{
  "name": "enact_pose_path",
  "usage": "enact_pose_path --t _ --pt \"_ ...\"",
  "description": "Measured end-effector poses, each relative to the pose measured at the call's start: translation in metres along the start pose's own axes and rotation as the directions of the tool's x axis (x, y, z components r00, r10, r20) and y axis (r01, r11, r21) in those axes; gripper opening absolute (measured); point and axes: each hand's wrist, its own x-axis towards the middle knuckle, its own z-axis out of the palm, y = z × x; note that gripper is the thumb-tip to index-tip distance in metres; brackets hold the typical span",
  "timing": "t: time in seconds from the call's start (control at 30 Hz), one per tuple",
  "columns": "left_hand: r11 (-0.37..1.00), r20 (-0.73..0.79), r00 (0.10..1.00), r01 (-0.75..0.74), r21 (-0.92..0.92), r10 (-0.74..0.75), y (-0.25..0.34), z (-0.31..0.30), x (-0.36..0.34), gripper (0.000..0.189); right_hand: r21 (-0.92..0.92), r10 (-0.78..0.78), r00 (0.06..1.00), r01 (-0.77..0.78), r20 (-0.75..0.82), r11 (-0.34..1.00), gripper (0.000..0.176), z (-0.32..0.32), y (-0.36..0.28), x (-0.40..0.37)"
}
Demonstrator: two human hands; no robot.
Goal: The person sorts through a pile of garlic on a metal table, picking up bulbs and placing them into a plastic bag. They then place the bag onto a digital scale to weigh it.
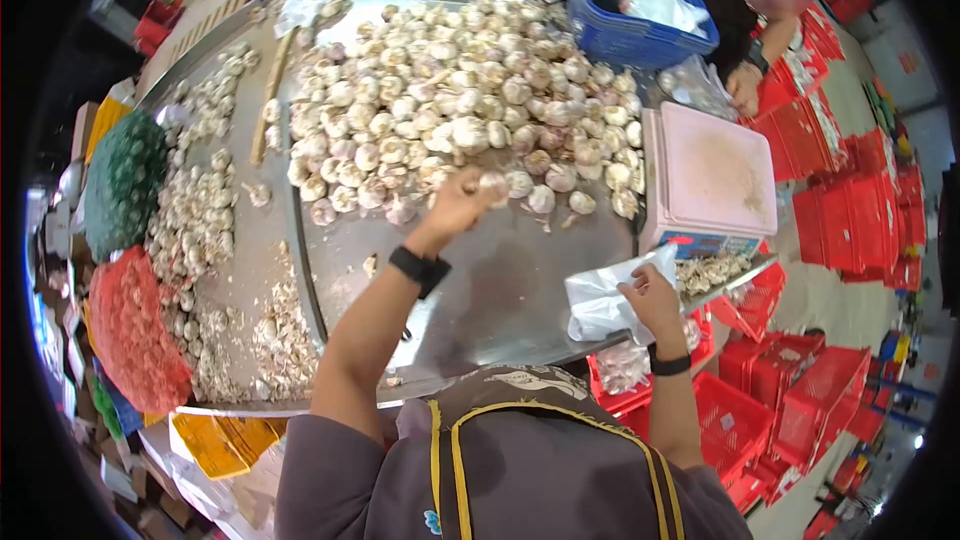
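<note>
A large heap of garlic bulbs (430, 90) covers the far part of the metal table (480, 290). At the heap's near edge, my left hand (462, 202) has its fingers closed on a garlic bulb (492, 187). My right hand (652, 298) is at the table's near right edge, its fingers gripping a white plastic bag (604, 302). The bag lies partly on the table and its opening cannot be made out.
A pink-topped scale (715, 165) stands right of the heap, with a blue basket (640, 15) behind it. Red crates (735, 420) stand at the right. Net sacks, green (125, 185) and red (138, 330), line the left. A co-worker's hand (745, 88) is near the scale.
</note>
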Motion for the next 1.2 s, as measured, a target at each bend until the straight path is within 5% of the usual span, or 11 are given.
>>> enact_pose_path --t 0.13,0.33,0.4,0.47,0.53,0.6,0.73,0.83,1.0,1.07,1.2 --pt "0.959 0.021 0.999 0.046 -0.281 -0.042 -0.037 -0.036 -0.107 0.038 -0.319 -0.104 0.987 0.138 0.121 0.938 0.048 0.053 0.016 0.034" --pt "0.746 -0.495 0.789 -0.070 -0.662 -0.365 -0.121 -0.131 -0.287 0.036 -0.453 -0.299 0.919 0.388 0.257 0.803 0.034 0.068 0.062 0.066" --pt "0.689 -0.795 0.487 -0.435 -0.580 -0.362 -0.243 -0.208 -0.346 0.034 -0.460 -0.287 0.908 0.405 0.306 0.790 0.031 0.063 0.059 0.076" --pt "0.537 -0.983 0.171 -0.823 -0.183 -0.073 -0.201 -0.254 -0.447 0.037 -0.406 -0.367 0.862 0.492 0.349 0.770 0.023 0.051 0.039 0.073" --pt "0.367 -0.937 -0.171 -0.929 0.050 -0.305 -0.150 -0.269 -0.501 0.042 -0.024 -0.106 0.886 0.131 0.451 0.991 0.018 0.039 0.013 0.067" --pt "0.408 -0.869 -0.298 -0.904 0.126 -0.394 -0.172 -0.295 -0.530 0.039 0.075 -0.163 0.882 0.145 0.442 0.987 0.016 0.027 -0.007 0.058" --pt "0.614 -0.967 0.047 -0.764 -0.196 -0.251 -0.185 -0.292 -0.489 0.029 0.234 -0.370 0.881 0.309 0.294 0.922 0.017 0.012 -0.033 0.031" --pt "0.867 -0.927 0.333 -0.395 -0.302 -0.171 -0.148 -0.240 -0.384 0.027 0.115 -0.495 0.851 0.482 0.175 0.869 0.013 0.018 -0.040 0.010" --pt "0.981 -0.224 0.956 -0.193 -0.002 0.188 -0.086 -0.080 -0.193 0.045 0.066 -0.609 0.790 0.606 0.070 0.793 0.015 0.030 -0.075 -0.046" --pt "0.981 0.070 0.980 -0.190 0.030 0.187 -0.066 0.001 -0.141 0.064 0.028 -0.773 0.632 0.773 0.056 0.634 0.016 0.034 -0.091 -0.062" --pt "0.994 0.522 0.852 -0.041 0.101 -0.018 -0.052 0.097 -0.092 0.076 0.005 -0.766 0.636 0.769 0.092 0.639 0.016 0.030 -0.105 -0.081"
